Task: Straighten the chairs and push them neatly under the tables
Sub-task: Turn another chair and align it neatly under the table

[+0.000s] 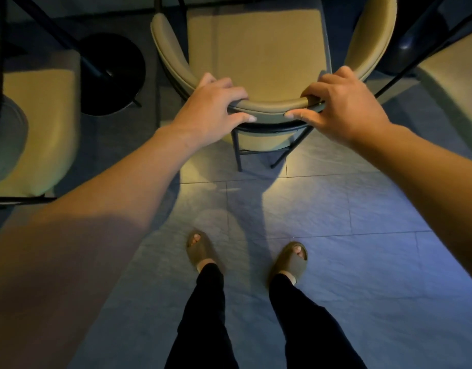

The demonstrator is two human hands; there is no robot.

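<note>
Chair [259, 54], upholstered in tan with a curved wraparound backrest and a dark metal frame, stands directly ahead of me at the top centre of the head view, its seat facing away from me and its two rear legs planted on the grey tiled floor [362, 209]. I have both hands on the top rail of the backrest. My left hand [211, 107] is closed over the rail left of centre, fingers curled over the top edge toward the seat and the thumb pressed against the outer face of the rail. My right hand [344, 107] grips the rail right of centre in the mirrored posture, fingers hooked over the top edge and the thumb flat against the outer face. The two thumbs point toward each other and remain apart. Both forearms extend from the lower corners of the view to the rail. A second tan chair [38, 123] stands at the left edge, well apart from the gripped one, and part of a third tan chair [453, 83] shows at the right edge. A round black pedestal base [112, 73] rests on the floor between the left chair and the centre chair. My feet, in open-toe slides [292, 262], stand on the tiles behind the chair, legs in dark trousers.
</note>
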